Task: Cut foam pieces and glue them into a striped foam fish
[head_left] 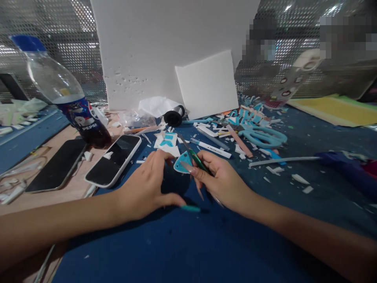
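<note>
In my right hand (219, 179), closed fingers grip a green-handled craft knife (194, 156), its thin blade pointing up and away to the left. The same hand pinches a small blue cut-out piece (182, 162) with a white edge and dark dots under its thumb. My left hand (147, 186) is beside the piece on the left, thumb stretched away from the fingers. Its index fingertip is close to the piece; whether they touch I cannot tell. A long teal tip, seemingly a nail, extends from that thumb. A white piece with blue shapes (166, 140) lies just beyond.
Two phones (113, 161) and a Pepsi bottle (78, 114) are at left. Beyond the hands lie a marker (211, 148), blue-handled scissors (265, 136), a black spool (173, 116) and many scraps. A glue gun (347, 167) lies right. White boards (209, 86) stand behind.
</note>
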Motion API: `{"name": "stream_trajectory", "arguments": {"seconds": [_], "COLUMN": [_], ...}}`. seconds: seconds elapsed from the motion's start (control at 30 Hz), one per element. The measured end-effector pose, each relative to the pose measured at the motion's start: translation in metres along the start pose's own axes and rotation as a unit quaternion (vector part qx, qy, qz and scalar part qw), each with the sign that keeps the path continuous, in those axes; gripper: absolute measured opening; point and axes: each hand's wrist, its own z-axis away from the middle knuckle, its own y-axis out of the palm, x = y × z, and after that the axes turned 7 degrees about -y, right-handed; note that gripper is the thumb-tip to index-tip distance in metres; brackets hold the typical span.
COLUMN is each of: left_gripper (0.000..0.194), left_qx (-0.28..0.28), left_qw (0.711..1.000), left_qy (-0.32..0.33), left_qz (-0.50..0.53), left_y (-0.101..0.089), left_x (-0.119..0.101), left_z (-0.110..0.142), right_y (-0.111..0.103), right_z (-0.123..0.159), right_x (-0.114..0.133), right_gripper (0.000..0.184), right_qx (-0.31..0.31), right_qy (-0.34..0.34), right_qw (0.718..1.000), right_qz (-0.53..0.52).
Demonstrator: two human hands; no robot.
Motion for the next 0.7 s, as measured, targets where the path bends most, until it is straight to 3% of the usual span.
{"name": "stream_trajectory", "arguments": {"seconds": [0.1, 0.23, 0.33, 0.47, 0.57, 0.7], "left_gripper": [0.075, 0.038, 0.02, 0.04, 0.054, 0.056], "left_qx": [-0.06, -0.158, -0.211, -0.106, -0.032, -0.024], "left_qw": [0.985, 0.94, 0.94, 0.983, 0.995, 0.998], "left_qy": [0.071, 0.085, 0.098, 0.113, 0.093, 0.052], "left_qz": [-0.148, -0.291, -0.251, -0.1, -0.036, 0.009], "left_y": [0.002, -0.004, -0.008, -0.007, -0.004, -0.002], "left_x": [0.004, 0.015, 0.014, 0.001, -0.002, 0.0], "left_z": [0.001, -0.008, -0.011, -0.004, 0.0, -0.002], "right_y": [-0.001, -0.001, 0.0, 0.001, 0.002, 0.005], "right_z": [-0.001, -0.001, -0.001, -0.001, -0.001, -0.002], "right_x": [0.0, 0.002, 0.001, 0.0, 0.001, 0.003], "right_gripper": [0.023, 0.027, 0.028, 0.025, 0.023, 0.025], "right_qx": [-0.01, -0.022, -0.034, -0.026, -0.038, -0.02], "right_qy": [-0.014, -0.007, -0.013, -0.033, -0.027, -0.006], "right_qw": [1.0, 1.0, 0.999, 0.999, 0.999, 1.0], "right_qz": [0.0, 0.006, 0.006, 0.012, 0.006, -0.012]}}
